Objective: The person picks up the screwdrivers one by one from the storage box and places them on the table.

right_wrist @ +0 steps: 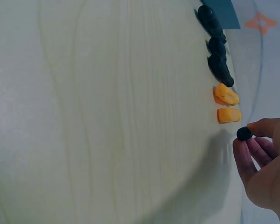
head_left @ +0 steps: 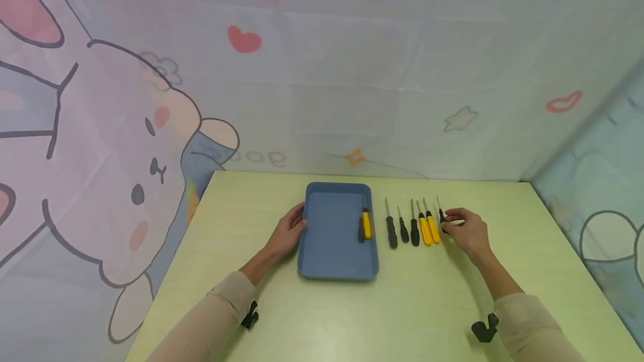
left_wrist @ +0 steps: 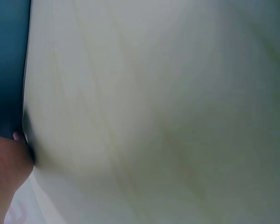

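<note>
While I watch remotely, the right hand (head_left: 469, 233) pinches a black screwdriver (head_left: 443, 220), its shaft pointing toward the far edge of the table (head_left: 422, 306). Leftward lies a row of screwdrivers (head_left: 415, 233); beyond that sits the blue tray (head_left: 332, 258), long sides roughly parallel to the shaft, left edge gripped by the left hand (head_left: 285, 234).

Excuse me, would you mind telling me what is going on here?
A person's right hand pinches a black-handled screwdriver beside a row of three black-handled screwdrivers and two yellow-handled ones. Their left hand rests against the left side of a blue tray, inside which a yellow-handled screwdriver lies near the right wall.
</note>
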`<action>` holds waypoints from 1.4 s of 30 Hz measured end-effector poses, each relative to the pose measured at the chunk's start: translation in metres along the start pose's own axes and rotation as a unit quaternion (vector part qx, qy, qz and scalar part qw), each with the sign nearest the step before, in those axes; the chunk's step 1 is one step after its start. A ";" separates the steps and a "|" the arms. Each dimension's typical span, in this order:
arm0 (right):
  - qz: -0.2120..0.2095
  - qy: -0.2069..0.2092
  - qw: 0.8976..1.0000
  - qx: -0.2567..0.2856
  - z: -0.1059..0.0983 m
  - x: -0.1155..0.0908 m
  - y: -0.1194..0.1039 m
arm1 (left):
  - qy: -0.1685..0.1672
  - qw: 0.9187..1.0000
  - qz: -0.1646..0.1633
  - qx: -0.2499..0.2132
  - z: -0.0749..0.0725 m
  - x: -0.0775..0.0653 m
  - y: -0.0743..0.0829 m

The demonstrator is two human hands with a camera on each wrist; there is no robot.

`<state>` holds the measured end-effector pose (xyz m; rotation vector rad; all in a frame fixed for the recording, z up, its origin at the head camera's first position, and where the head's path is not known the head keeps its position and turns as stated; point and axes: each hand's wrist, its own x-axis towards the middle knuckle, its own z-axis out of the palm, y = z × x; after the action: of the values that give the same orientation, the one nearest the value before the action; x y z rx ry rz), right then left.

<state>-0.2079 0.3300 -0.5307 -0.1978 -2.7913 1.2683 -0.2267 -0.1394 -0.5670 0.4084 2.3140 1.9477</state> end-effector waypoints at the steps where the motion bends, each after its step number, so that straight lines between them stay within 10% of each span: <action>1: 0.001 -0.002 1.000 -0.001 0.001 0.000 0.001 | -0.001 1.000 0.001 -0.002 0.000 0.000 0.000; 42: -0.033 0.022 0.996 -0.079 0.014 -0.002 0.011 | 0.010 1.000 -0.013 -0.002 0.002 -0.001 0.001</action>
<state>-0.2070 0.3263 -0.5486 -0.1381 -2.8347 1.0166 -0.2255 -0.1376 -0.5662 0.3600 2.3156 1.9523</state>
